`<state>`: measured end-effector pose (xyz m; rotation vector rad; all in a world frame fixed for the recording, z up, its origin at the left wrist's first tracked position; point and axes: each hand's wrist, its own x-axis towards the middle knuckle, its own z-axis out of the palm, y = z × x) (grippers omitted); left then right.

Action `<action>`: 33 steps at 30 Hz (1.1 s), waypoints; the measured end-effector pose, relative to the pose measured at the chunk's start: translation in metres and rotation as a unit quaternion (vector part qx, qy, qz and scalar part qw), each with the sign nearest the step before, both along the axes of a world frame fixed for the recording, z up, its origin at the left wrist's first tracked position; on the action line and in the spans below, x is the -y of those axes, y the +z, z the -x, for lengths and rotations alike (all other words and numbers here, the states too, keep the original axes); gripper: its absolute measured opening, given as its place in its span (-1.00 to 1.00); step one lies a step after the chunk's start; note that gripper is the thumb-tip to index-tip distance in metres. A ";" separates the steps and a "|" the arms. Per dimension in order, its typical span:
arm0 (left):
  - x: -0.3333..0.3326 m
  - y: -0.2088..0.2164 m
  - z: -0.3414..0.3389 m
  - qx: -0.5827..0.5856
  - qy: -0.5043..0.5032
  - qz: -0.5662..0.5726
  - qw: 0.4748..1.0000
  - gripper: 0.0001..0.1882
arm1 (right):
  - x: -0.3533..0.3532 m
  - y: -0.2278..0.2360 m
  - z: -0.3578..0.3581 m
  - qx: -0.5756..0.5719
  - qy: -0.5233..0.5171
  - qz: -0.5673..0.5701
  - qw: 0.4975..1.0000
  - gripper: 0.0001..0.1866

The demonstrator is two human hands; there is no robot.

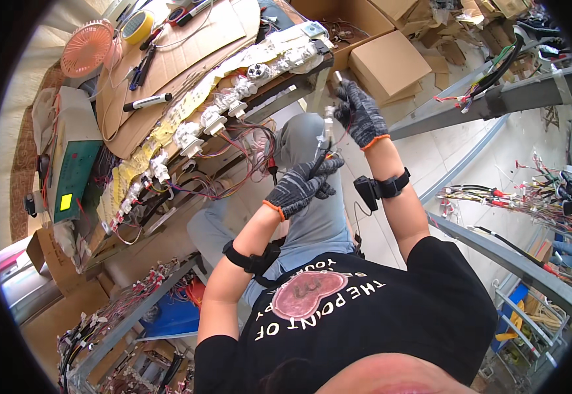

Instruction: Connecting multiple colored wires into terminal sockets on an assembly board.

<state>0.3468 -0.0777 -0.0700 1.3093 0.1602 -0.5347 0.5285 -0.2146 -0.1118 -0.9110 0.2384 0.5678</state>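
Note:
Both my hands wear dark grey knit gloves with orange cuffs. My left hand [302, 186] is closed around a dark wire harness [322, 157] above my knee. A white connector [329, 113] stands at the harness's upper end. My right hand [363, 117] is beside that connector with its fingers bent, and a small white-tipped piece [338, 77] sticks out past its fingertips. Whether the right fingers also touch the connector or a thin red wire, I cannot tell. To the left, a long board [161, 141] carries a row of white connector holders with coloured wires hanging from them.
A green tester box [75, 177] with a lit yellow display stands at the left. Cardboard [207, 39], a marker [148, 102], yellow tape [138, 27] and a pink fan [87, 49] lie behind the board. A carton [389, 62] sits ahead. Metal rails [509, 246] with wire bundles [496, 194] flank the right.

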 end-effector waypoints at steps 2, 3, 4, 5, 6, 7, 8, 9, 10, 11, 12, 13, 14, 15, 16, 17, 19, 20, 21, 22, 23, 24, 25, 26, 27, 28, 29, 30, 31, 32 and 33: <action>0.005 -0.005 0.003 0.023 0.065 -0.033 0.997 -0.60 | -0.006 0.015 -0.005 0.040 -0.030 0.091 0.995 -0.72; 0.009 -0.006 0.004 0.028 0.103 -0.040 0.993 -0.61 | -0.008 0.022 -0.008 0.075 -0.035 0.113 0.990 -0.72; 0.011 -0.008 0.005 0.019 0.137 -0.057 0.989 -0.62 | -0.010 0.027 -0.010 0.115 -0.038 0.129 0.984 -0.71; 0.014 -0.009 0.007 0.060 0.175 -0.044 0.982 -0.65 | -0.011 0.032 -0.014 0.109 -0.029 0.120 0.986 -0.70; 0.017 -0.010 0.009 0.062 0.195 -0.049 0.978 -0.66 | -0.011 0.035 -0.016 0.107 -0.024 0.081 0.991 -0.71; 0.019 -0.012 0.010 0.072 0.211 -0.053 0.973 -0.66 | -0.012 0.037 -0.020 0.094 -0.017 0.048 0.994 -0.72; 0.021 -0.014 0.012 0.097 0.227 -0.058 0.967 -0.67 | -0.012 0.039 -0.022 0.067 -0.021 0.019 0.997 -0.73; 0.022 -0.017 0.013 0.108 0.242 -0.047 0.963 -0.68 | -0.013 0.039 -0.025 0.019 -0.028 -0.043 0.998 -0.78; 0.024 -0.019 0.015 0.104 0.239 -0.061 0.963 -0.68 | -0.014 0.039 -0.027 -0.009 -0.034 -0.058 0.998 -0.78; 0.025 -0.022 0.016 0.124 0.239 -0.073 0.960 -0.68 | -0.015 0.040 -0.028 -0.024 -0.049 -0.078 0.996 -0.79; 0.026 -0.024 0.019 0.153 0.237 -0.090 0.955 -0.68 | -0.016 0.040 -0.029 -0.021 -0.052 -0.116 0.992 -0.79; 0.026 -0.026 0.019 0.127 0.232 -0.180 0.948 -0.65 | -0.018 0.041 -0.029 -0.022 -0.075 -0.103 0.992 -0.81; 0.027 -0.027 0.022 0.161 0.241 -0.160 0.944 -0.63 | -0.019 0.042 -0.029 -0.004 -0.085 -0.108 0.990 -0.82; 0.027 -0.028 0.024 0.168 0.235 -0.161 0.944 -0.62 | -0.019 0.043 -0.028 -0.001 -0.103 -0.097 0.990 -0.83; 0.027 -0.027 0.027 0.175 0.229 -0.161 0.944 -0.60 | -0.020 0.046 -0.028 0.079 -0.084 -0.016 0.993 -0.84; 0.027 -0.026 0.029 0.190 0.221 -0.189 0.938 -0.55 | -0.019 0.048 -0.026 0.142 -0.071 0.083 0.984 -0.85; 0.027 -0.022 0.031 0.169 0.221 -0.210 0.937 -0.56 | -0.019 0.054 -0.024 0.223 -0.043 0.222 0.948 -0.87; 0.027 -0.020 0.031 0.149 0.210 -0.247 0.934 -0.56 | -0.019 0.057 -0.024 0.216 -0.034 0.209 0.953 -0.86; 0.028 -0.018 0.031 0.169 0.223 -0.219 0.935 -0.57 | -0.020 0.060 -0.022 0.207 -0.028 0.198 0.958 -0.84; 0.028 -0.016 0.031 0.174 0.226 -0.212 0.935 -0.57 | -0.021 0.062 -0.021 0.204 -0.027 0.181 0.962 -0.83; 0.028 -0.014 0.031 0.191 0.225 -0.216 0.931 -0.57 | -0.022 0.064 -0.021 0.183 -0.017 0.168 0.968 -0.84; 0.028 -0.013 0.030 0.174 0.228 -0.212 0.934 -0.58 | -0.023 0.065 -0.020 0.168 -0.013 0.148 0.974 -0.85; 0.027 -0.011 0.030 0.169 0.227 -0.218 0.934 -0.60 | -0.025 0.066 -0.019 0.164 -0.004 0.114 0.980 -0.86; 0.027 -0.010 0.030 0.147 0.215 -0.242 0.935 -0.61 | -0.026 0.067 -0.019 0.148 0.001 0.107 0.983 -0.85; 0.026 -0.010 0.030 0.168 0.231 -0.216 0.933 -0.62 | -0.026 0.068 -0.019 0.143 0.010 0.086 0.986 -0.84; 0.026 -0.009 0.030 0.172 0.237 -0.209 0.933 -0.62 | -0.026 0.068 -0.019 0.126 0.021 0.073 0.989 -0.84; 0.025 -0.009 0.030 0.160 0.237 -0.215 0.934 -0.63 | -0.026 0.068 -0.020 0.112 0.022 0.055 0.992 -0.83; 0.025 -0.008 0.030 0.177 0.248 -0.192 0.933 -0.65 | -0.026 0.067 -0.021 0.086 0.024 0.046 0.995 -0.83; 0.025 -0.008 0.030 0.177 0.253 -0.182 0.934 -0.66 | -0.025 0.066 -0.022 0.060 0.026 0.036 0.997 -0.83; 0.024 -0.007 0.030 0.177 0.255 -0.179 0.934 -0.67 | -0.025 0.064 -0.023 0.054 0.026 0.030 0.998 -0.84; 0.024 -0.006 0.029 0.177 0.261 -0.167 0.934 -0.67 | -0.025 0.062 -0.023 0.048 0.026 0.025 0.998 -0.84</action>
